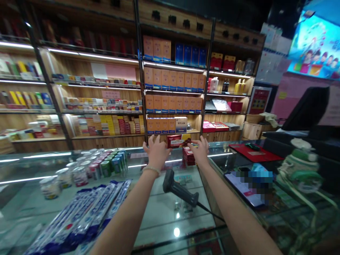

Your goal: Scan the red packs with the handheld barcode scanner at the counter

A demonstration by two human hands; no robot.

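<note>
A small red box with a yellow corner and a picture of chocolate (175,141) is held up above the glass counter, between my two hands. At its left end, my left hand (156,155) is closed on it, wearing a pale bracelet at the wrist. My right hand (201,151) pinches the right end between thumb and fingers. Just below and behind it, a stack of similar red boxes (188,156) stands on the counter, partly covered by my right hand. A dark handheld barcode scanner (179,188) lies between my forearms, its cable running right.
Left on the glass counter (148,226) lie long blue-and-white packets (90,212) and rows of small cans and jars (101,163). To the right are a phone (245,189), a green bottle with straps (300,166), a red mat (255,153) and a monitor (306,108). Stocked shelves stand behind.
</note>
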